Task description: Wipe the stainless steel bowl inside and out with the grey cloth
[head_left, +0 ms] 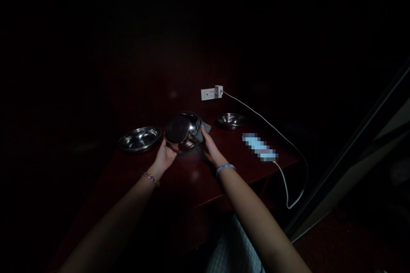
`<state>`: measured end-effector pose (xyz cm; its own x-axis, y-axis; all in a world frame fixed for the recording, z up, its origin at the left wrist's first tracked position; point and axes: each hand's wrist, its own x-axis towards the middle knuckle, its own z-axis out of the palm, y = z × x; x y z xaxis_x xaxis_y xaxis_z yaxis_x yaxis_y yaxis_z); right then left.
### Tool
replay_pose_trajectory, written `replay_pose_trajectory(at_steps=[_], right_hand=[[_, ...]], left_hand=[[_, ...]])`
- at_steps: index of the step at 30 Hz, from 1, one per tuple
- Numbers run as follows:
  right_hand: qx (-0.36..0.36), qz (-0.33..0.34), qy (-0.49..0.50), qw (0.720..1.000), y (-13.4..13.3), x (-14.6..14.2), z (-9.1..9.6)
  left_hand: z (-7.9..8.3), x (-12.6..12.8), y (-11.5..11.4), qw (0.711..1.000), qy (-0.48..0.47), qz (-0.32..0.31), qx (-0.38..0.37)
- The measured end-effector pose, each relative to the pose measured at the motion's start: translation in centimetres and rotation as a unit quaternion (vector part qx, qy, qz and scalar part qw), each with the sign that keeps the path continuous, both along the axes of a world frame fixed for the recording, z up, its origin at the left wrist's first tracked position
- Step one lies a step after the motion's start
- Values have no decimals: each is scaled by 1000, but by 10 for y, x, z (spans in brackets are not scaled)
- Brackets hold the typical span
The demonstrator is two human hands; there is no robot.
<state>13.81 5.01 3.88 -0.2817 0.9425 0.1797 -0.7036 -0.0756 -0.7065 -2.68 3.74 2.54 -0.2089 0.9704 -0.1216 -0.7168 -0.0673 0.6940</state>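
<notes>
A shiny metal bowl (pixel 179 130) is tilted above the dark red table, its underside facing me. My left hand (pixel 165 155) grips the bowl's lower left edge, the thumb against its side. On the right side, my right hand (pixel 209 145) is closed on a grey cloth (pixel 206 128), which it presses against the bowl. The fingers of both hands are mostly hidden behind the bowl and cloth. Left of the bowl, a wide, shallow metal dish (pixel 140 140) lies on the table. Behind my right hand stands a smaller metal bowl (pixel 231 120), or a few stacked together; I cannot tell which.
A phone-shaped, blurred-out object (pixel 259 147) lies on the right of the table (pixel 192 179). Its white cable (pixel 265 120) loops past the table's right edge up to a charger (pixel 218 91) in the wall socket (pixel 208 94). The surroundings are very dark.
</notes>
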Motion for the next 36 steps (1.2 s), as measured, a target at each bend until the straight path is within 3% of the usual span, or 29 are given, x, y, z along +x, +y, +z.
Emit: replay_pose_trajectory(at_steps=[10,27,36], right_hand=[[0,-25,-8,1000,7,2,-6],[-22,-16,-26,999,6,5,-1],[-83,-26,-15,996,-1,6,9]], left_hand=[[11,-2,-2,995,-91,9,-37],[7,0,0,998,8,53,-13],[5,-4,-2,1000,-1,18,-16]])
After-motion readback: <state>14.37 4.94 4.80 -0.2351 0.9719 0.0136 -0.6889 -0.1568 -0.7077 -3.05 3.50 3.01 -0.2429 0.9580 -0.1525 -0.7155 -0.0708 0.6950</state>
